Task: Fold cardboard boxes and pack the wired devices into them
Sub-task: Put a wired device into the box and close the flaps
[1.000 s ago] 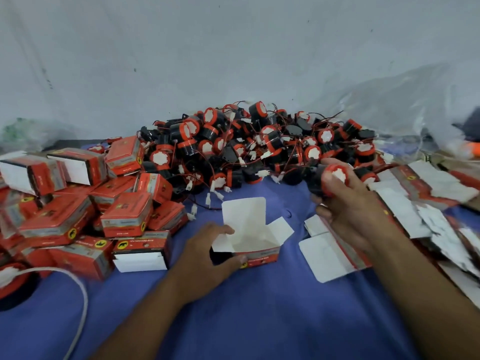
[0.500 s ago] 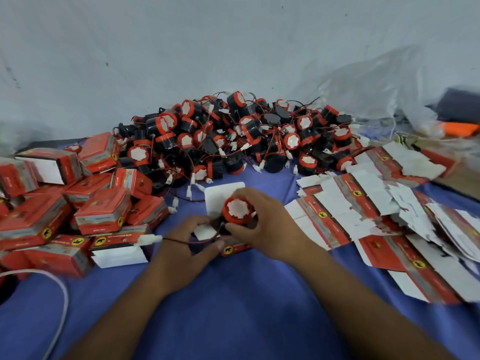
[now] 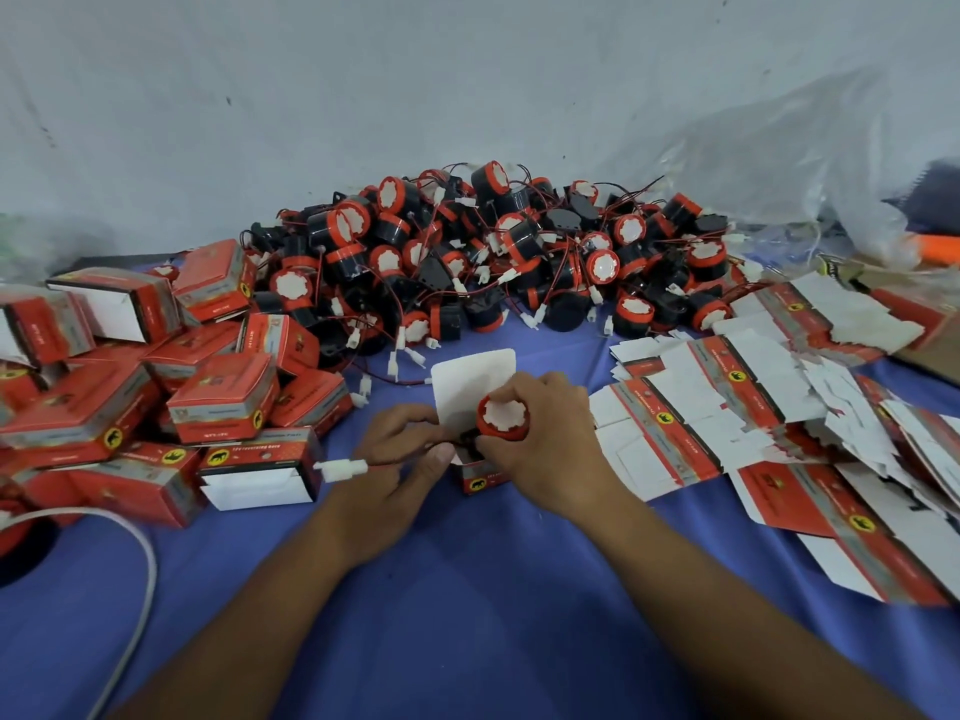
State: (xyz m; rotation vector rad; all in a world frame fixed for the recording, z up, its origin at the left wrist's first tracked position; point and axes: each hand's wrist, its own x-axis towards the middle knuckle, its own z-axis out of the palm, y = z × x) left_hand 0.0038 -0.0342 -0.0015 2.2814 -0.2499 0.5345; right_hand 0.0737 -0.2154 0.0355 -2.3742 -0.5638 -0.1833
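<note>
The left hand (image 3: 387,478) and right hand (image 3: 545,452) cover most of the open box (image 3: 480,481) — only its raised white flap and one red corner show. The right fingers hide the black body of the device (image 3: 503,415); its wire (image 3: 400,462) vanishes under the left thumb. Print on the packed boxes (image 3: 223,402) is too small to read — at the left edge of the desk (image 3: 467,589) the white cable (image 3: 148,563) is cut off

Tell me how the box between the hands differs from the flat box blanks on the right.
The box between the hands is folded up, its lid flap raised; the flat box blanks lie unfolded, overlapping. The right hand holds a wired device at the box; the blanks hold nothing. Both are red outside, white inside.
</note>
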